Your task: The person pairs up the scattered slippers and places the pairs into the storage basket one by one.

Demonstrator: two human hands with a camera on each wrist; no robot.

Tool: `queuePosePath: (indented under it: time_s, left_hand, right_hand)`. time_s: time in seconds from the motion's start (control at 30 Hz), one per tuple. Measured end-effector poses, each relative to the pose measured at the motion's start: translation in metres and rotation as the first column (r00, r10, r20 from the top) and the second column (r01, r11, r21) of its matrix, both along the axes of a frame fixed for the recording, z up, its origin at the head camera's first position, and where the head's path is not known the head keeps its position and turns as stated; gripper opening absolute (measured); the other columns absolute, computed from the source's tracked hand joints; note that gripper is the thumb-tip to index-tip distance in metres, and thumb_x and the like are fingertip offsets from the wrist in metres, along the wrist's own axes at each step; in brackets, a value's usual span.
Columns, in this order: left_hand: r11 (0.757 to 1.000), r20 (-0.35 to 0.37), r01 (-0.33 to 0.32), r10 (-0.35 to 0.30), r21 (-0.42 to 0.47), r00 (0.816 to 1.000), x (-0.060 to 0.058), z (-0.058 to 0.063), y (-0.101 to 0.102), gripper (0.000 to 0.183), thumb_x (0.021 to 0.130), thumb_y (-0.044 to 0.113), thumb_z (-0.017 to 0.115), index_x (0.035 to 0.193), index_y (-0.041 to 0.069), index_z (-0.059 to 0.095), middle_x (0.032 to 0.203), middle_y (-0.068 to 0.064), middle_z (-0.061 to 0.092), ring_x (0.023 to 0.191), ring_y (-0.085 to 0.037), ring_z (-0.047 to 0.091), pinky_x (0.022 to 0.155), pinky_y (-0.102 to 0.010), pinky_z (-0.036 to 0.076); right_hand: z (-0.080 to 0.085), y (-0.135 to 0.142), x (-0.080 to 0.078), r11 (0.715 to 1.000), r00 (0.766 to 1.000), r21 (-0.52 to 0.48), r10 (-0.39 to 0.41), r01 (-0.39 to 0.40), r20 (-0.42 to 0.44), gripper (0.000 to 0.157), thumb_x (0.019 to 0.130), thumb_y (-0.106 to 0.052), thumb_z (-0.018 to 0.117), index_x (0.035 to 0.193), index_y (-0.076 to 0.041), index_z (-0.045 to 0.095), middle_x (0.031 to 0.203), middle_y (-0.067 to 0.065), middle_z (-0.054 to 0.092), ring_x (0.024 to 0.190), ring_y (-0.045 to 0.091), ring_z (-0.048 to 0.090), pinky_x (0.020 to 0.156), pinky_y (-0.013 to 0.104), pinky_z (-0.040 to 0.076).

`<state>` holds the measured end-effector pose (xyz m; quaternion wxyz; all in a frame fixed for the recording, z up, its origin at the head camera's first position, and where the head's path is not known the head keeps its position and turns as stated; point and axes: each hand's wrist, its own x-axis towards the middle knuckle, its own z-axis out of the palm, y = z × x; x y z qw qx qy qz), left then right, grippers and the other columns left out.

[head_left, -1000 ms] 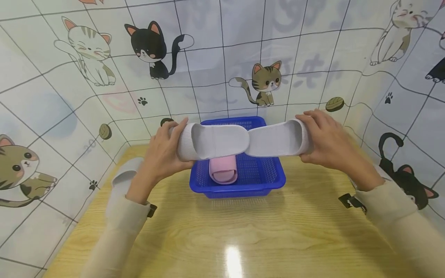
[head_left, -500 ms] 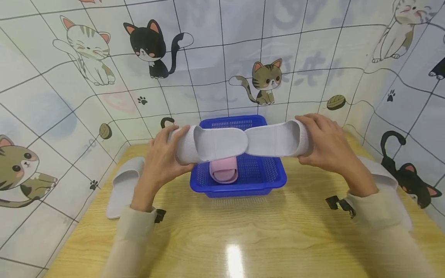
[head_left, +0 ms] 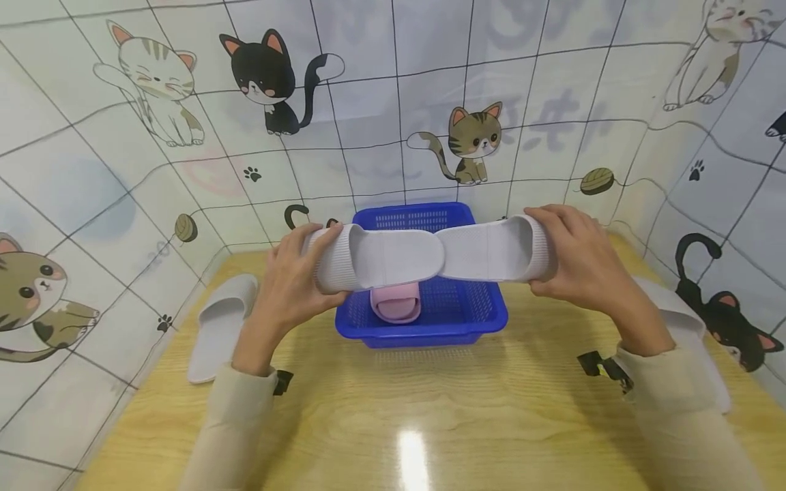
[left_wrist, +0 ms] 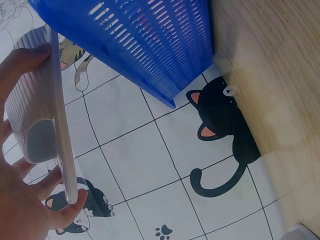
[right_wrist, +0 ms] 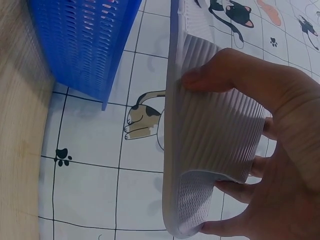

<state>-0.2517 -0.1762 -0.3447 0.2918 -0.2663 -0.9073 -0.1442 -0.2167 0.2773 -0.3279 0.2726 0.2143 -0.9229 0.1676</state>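
My left hand [head_left: 295, 293] grips a light grey slide slipper [head_left: 393, 258] round its ribbed strap, in the head view. A matching grey slipper [head_left: 482, 251] is held the same way by my right hand [head_left: 580, 262]. The two slippers are raised in front of me with their heel ends meeting, the left one overlapping the right. Behind and below them a blue plastic basket [head_left: 424, 333] stands on the table, partly covered by the slippers. Inside the basket, on its left side, lies a pink slipper [head_left: 396, 303]. In the right wrist view the thumb presses the ribbed strap [right_wrist: 220, 130].
Another grey slipper [head_left: 221, 331] lies on the wooden table [head_left: 344, 423] at the left. One more grey slipper [head_left: 696, 341] rests at the right, partly hidden by my right forearm. A wall covering [head_left: 381, 116] with printed cats encloses the table's back and sides.
The forearms have shifted inward from a second ago, uncovering more of the grey slippers lying at both sides. The held slippers have moved slightly down and right, still meeting at the heels.
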Motion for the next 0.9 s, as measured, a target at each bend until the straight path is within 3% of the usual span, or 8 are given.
queuePosePath:
  time_s: [0.37, 0.9]
  left_hand:
    - [0.999, 0.007, 0.007, -0.007, -0.033, 1.000, 0.003, -0.001, 0.002, 0.114, 0.061, 0.049, 0.095, 0.158, 0.036, 0.038, 0.153, -0.016, 0.045, 0.136, -0.039, 0.047, 0.100, -0.059, 0.040]
    - [0.999, 0.011, -0.001, 0.001, -0.051, 1.000, 0.005, 0.001, 0.003, 0.115, 0.063, 0.048, 0.095, 0.160, 0.035, 0.035, 0.154, -0.016, 0.045, 0.138, -0.039, 0.046, 0.105, -0.060, 0.039]
  right_hand:
    - [-0.002, -0.006, -0.001, 1.000, 1.000, -0.004, 0.016, -0.016, 0.004, 0.109, 0.049, -0.016, 0.095, 0.147, -0.009, 0.050, 0.139, 0.023, 0.053, 0.124, 0.043, 0.050, 0.097, 0.064, 0.041]
    - [-0.008, -0.014, -0.004, 0.999, 0.998, -0.017, 0.043, -0.044, -0.035, 0.108, 0.049, -0.017, 0.096, 0.147, -0.007, 0.050, 0.137, 0.023, 0.055, 0.122, 0.042, 0.051, 0.097, 0.063, 0.042]
